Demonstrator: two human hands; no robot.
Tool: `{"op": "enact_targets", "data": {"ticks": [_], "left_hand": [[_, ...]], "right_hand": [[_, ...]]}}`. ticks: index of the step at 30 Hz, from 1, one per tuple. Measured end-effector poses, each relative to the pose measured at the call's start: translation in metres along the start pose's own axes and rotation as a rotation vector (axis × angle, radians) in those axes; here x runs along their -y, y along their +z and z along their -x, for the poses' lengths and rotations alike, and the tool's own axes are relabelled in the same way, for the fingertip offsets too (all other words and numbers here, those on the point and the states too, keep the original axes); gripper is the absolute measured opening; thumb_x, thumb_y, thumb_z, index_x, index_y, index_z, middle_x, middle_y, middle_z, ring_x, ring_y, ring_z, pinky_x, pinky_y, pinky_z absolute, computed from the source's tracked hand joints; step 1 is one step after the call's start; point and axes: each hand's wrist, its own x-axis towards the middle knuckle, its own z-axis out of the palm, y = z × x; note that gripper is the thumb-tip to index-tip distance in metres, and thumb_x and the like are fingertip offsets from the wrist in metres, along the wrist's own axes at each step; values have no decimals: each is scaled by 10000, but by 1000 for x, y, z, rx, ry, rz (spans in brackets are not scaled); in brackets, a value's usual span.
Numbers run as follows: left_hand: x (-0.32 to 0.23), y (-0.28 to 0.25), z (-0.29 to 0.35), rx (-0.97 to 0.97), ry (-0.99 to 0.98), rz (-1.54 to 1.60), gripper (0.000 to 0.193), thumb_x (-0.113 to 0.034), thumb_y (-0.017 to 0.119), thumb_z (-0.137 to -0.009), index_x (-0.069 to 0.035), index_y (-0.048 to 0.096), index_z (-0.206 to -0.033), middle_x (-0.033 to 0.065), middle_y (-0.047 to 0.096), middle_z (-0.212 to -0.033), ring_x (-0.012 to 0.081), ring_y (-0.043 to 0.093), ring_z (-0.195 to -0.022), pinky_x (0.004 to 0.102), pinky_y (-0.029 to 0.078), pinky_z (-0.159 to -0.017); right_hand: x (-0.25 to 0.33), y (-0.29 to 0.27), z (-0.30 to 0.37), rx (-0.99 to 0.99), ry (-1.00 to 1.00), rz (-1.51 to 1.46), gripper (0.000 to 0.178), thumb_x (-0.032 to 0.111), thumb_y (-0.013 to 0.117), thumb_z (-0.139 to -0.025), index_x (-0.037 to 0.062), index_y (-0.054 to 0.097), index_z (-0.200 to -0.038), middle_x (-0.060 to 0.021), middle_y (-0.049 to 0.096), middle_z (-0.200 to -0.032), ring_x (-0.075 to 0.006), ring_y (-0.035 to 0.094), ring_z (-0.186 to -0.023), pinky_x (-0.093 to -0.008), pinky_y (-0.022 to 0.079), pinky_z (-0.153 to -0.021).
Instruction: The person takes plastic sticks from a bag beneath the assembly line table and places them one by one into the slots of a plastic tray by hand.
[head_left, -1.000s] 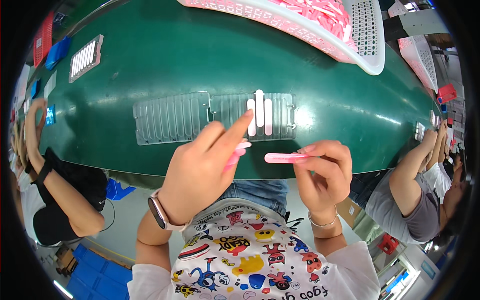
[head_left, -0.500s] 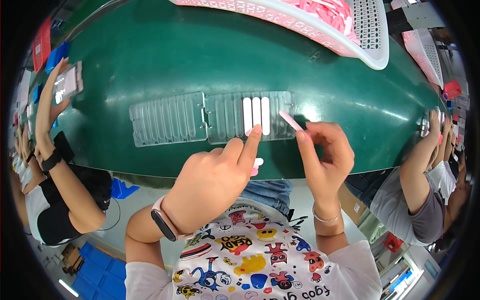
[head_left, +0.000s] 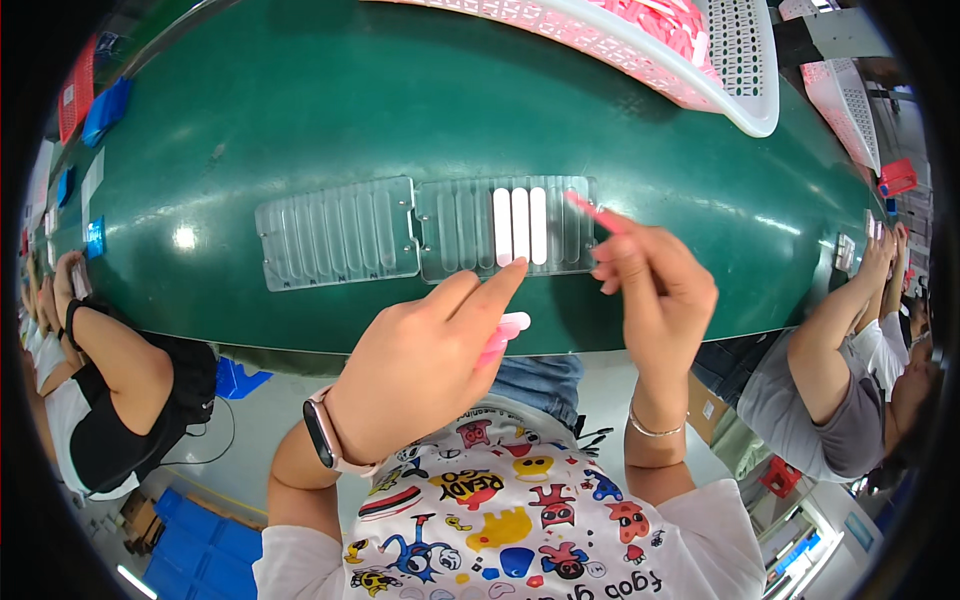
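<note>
A hinged clear plastic tray point(head_left: 337, 235) lies opened flat, both halves with long rounded slots. Three white round-ended strips point(head_left: 520, 225), shaped like small nail files, sit side by side in its right half. My left hand point(head_left: 425, 345) has its index fingertip at the near end of these strips. Several pink strips point(head_left: 505, 335) are gripped under its curled fingers. Between thumb and fingers my right hand point(head_left: 655, 285) pinches one pink strip point(head_left: 597, 213), tilted above the tray's right end. The strip's far tip is blurred by motion.
A white perforated basket point(head_left: 758, 100) holding many pink strips point(head_left: 660, 25) stands at the far right of the green table point(head_left: 300, 110). Co-workers sit on both sides, with a bent arm point(head_left: 125, 370) at left and another point(head_left: 835, 300) at right.
My right hand has moved slightly up and turned the strip from its pale face to a darker pink side. The left hand's strips show more. At left, the co-worker's arm has drawn back.
</note>
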Motion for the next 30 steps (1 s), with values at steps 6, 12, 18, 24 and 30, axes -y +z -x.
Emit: {"op": "enact_targets", "data": {"ticks": [6,12,18,24,30], "left_hand": [[2,7,11,-232,-44,306,374,64,575,-747,-11,612,-1111,96,514,-691,166,487,-545,263,410,-515],[4,4,22,-3,-222,862,202,16,556,-842,0,617,-1034,4,497,-643,65,422,-532,215,331,-476],[10,11,23,139,-544,1643,143,-89,507,-898,-30,547,-1022,-3,459,-655,37,353,-446,213,254,-392],[6,14,22,-4,-594,1740,249,-185,481,-965,22,527,-1096,10,457,-639,41,332,-448,218,293,-404],[14,13,26,89,-488,1768,466,-242,446,-992,8,369,-1377,124,638,-818,47,384,-460,207,325,-421]], "right_hand": [[7,0,-5,-97,239,-327,149,106,666,-857,-42,680,-857,-74,628,-645,-87,573,-523,-190,433,-467],[4,5,-4,-80,219,-297,120,93,673,-845,-26,681,-831,-65,635,-666,-82,570,-538,-182,428,-489],[1,11,-8,-148,-356,359,105,-19,728,-733,-1,680,-825,-69,636,-715,-115,559,-567,-253,444,-513],[-2,16,4,118,-764,649,219,49,783,-646,46,691,-845,-13,514,-652,-165,491,-558,-294,375,-481],[1,8,2,136,-768,807,206,84,794,-633,46,672,-795,-2,503,-684,-170,467,-586,-307,334,-534]]}}
